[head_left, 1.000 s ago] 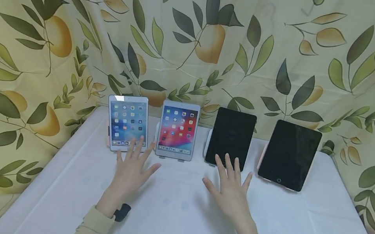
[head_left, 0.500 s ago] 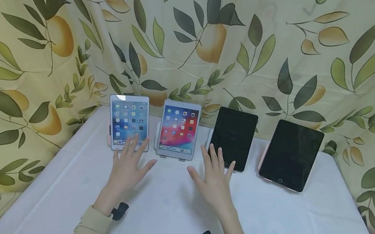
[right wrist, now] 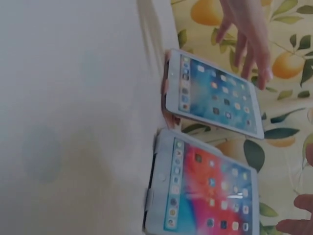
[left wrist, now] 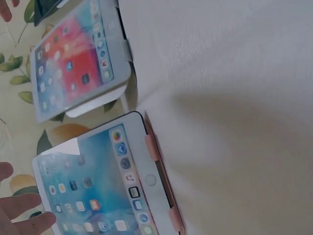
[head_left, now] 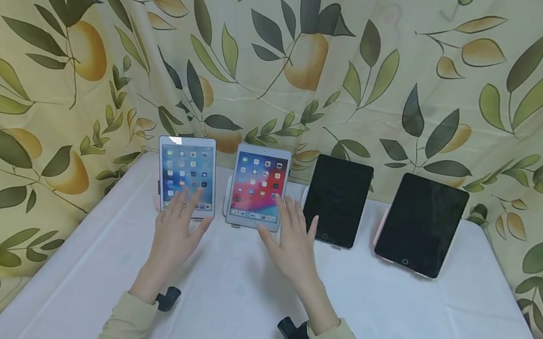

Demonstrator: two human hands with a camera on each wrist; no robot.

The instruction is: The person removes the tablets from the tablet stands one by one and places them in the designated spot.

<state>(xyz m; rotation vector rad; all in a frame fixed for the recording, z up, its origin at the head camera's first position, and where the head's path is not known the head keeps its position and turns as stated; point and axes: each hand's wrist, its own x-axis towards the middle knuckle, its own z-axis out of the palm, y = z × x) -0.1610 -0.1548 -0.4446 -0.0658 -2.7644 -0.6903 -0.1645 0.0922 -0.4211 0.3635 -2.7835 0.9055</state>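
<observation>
Four tablets would be a row; several stand propped on small stands. My left hand (head_left: 172, 235) hovers in front of the leftmost white tablet (head_left: 188, 165), fingers spread and overlapping its lower screen in the head view. Its screen is lit with app icons on blue; the left wrist view shows its pink stand (left wrist: 152, 147). My right hand (head_left: 294, 248) holds nothing, its fingers straight between the second white tablet (head_left: 257, 176), lit red and blue, and a black tablet (head_left: 337, 195) with a dark screen.
Another dark black tablet (head_left: 421, 223) leans on a pinkish stand at the right. A white cloth (head_left: 410, 331) covers the table. Behind hangs a curtain (head_left: 385, 12) printed with leaves and fruit. A black wrist camera (head_left: 292, 331) sits at the right cuff.
My right hand has moved left, from in front of the first black tablet towards the second white one. My left hand has shifted slightly left. The tablets stay in place.
</observation>
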